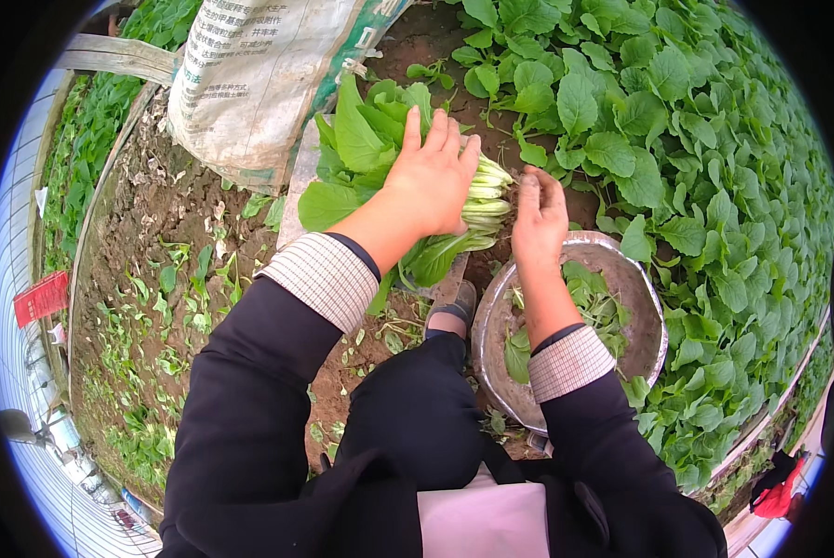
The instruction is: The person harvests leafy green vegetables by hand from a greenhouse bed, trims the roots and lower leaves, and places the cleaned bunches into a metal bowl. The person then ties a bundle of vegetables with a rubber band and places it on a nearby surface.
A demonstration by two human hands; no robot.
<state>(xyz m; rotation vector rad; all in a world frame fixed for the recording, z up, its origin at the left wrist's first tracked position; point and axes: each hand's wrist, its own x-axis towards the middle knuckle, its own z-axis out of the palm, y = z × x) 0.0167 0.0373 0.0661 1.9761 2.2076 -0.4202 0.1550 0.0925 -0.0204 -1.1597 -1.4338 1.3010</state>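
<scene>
A bunch of leafy greens (361, 150) lies on a flat board (297, 183) before me, its pale stems and rooty ends turned to the right. My left hand (436, 171) rests spread over the stems, pressing on the bunch. At the root ends is my right hand (539, 213), its fingers curled and soiled; whether it grips any roots cannot be told. Under my right forearm stands a round metal basin (640, 286) with loose green leaves (595, 293) inside.
A white and green woven sack (242, 91) bearing writing stands at the upper left, beside a wooden rail (120, 57). Dense leafy plants (696, 202) fill the right side. Bare soil with scattered leaves (169, 279) lies left. My shoe (464, 300) is between board and basin.
</scene>
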